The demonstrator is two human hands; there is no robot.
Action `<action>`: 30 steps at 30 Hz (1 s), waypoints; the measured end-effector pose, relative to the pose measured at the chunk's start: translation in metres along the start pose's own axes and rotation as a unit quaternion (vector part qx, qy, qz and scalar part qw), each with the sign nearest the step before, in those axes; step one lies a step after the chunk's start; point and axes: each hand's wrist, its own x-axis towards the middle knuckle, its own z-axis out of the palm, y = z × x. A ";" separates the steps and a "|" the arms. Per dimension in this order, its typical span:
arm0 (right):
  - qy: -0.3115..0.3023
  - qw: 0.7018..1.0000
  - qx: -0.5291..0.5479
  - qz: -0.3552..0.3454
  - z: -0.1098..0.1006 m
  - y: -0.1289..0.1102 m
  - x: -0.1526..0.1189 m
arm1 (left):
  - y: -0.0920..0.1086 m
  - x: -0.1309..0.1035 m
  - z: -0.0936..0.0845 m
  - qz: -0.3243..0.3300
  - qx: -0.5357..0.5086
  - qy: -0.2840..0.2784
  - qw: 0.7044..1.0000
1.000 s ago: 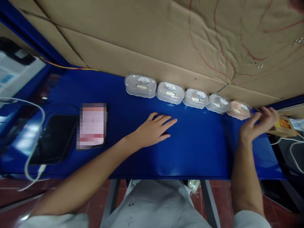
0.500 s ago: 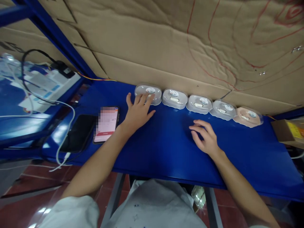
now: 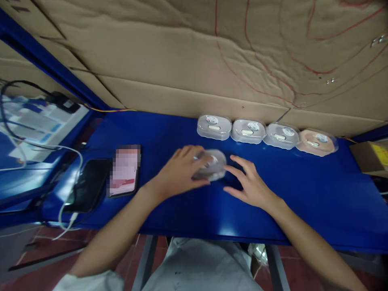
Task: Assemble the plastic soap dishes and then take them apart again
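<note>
My left hand [image 3: 184, 167] is closed around the left side of a clear-lidded plastic case [image 3: 218, 159] with a round label, over the middle of the blue table. Motion blurs the case, and my fingers cover part of it. At the case's right edge, my right hand [image 3: 247, 180] is open with fingers apart; whether a fingertip touches it I cannot tell. Behind them, along the cardboard, stands a row of similar cases: a greyish one [image 3: 214, 131] at the left end and a pinkish one [image 3: 318, 146] at the right end, with others between.
Left on the blue table [image 3: 182, 218] lie a lit phone [image 3: 125, 169] and a dark phone [image 3: 87, 184] beside a white cable. White power strips [image 3: 45, 133] stand further left. A cardboard wall [image 3: 163, 60] closes off the back; a small box [image 3: 368, 159] is at the right.
My left hand has taken the leftmost case out of the row and brought it toward me and right. My right hand has moved left to the case, its fingers spreading.
</note>
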 end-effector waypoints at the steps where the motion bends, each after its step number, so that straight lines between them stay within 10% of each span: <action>1: -0.022 1.000 0.013 0.007 0.001 -0.002 0.000 | 0.010 -0.001 0.003 0.057 -0.017 -0.014 0.998; 4: -0.066 0.996 0.056 0.028 0.001 -0.004 -0.002 | 0.022 -0.001 0.016 0.135 -0.064 -0.016 0.989; 11: -0.061 0.994 0.087 0.021 0.002 0.002 -0.008 | -0.001 0.002 0.031 0.038 -0.207 -0.036 0.977; 20: 0.121 0.984 0.092 0.096 -0.026 0.050 -0.011 | 0.007 -0.001 0.024 0.046 -0.229 -0.073 0.970; 30: -0.085 0.989 -0.021 0.119 0.001 0.041 -0.006 | 0.019 -0.002 0.020 0.072 -0.235 -0.168 0.955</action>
